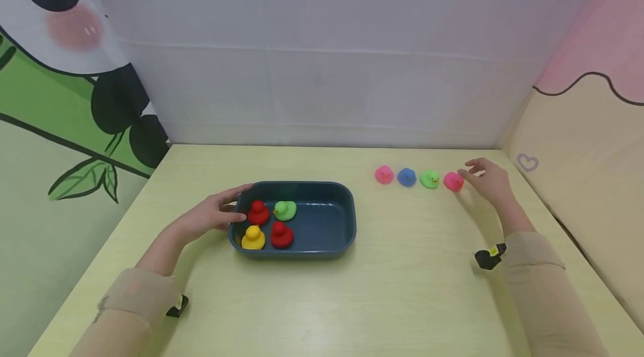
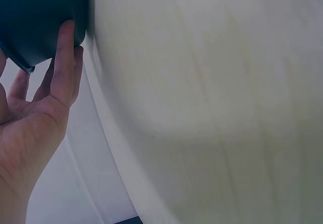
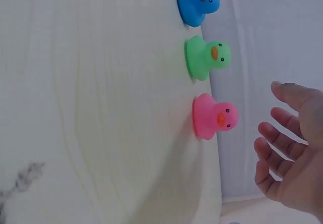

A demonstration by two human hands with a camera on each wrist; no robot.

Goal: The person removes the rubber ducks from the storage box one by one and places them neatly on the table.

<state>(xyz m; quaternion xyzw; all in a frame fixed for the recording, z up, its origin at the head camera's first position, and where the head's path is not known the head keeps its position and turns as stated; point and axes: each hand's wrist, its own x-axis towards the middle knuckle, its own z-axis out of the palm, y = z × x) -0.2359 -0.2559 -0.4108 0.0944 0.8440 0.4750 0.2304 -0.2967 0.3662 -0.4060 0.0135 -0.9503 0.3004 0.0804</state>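
Observation:
On the left side of the table, my left hand (image 1: 213,213) holds the left end of a dark blue plastic bin (image 1: 322,253). In the left wrist view, its fingers (image 2: 63,67) lie along the bin's outer wall. Inside the bin are two red rubber ducks (image 1: 282,235), a green duck (image 1: 285,210) and a yellow duck (image 1: 254,238). My right hand (image 1: 489,181), fingers loosely bent and holding nothing, hovers beside a bright pink duck (image 3: 214,117). That duck stands at the right end of a row with a green duck (image 3: 207,57), a blue duck (image 3: 197,7) and another pink duck (image 1: 384,174).
The pale wooden table (image 1: 312,306) ends at a white cloth backdrop (image 1: 322,94) behind the duck row. Printed panels stand at both sides, the right one (image 1: 588,178) close to my right forearm. A black wrist strap piece (image 1: 488,259) hangs at my right cuff.

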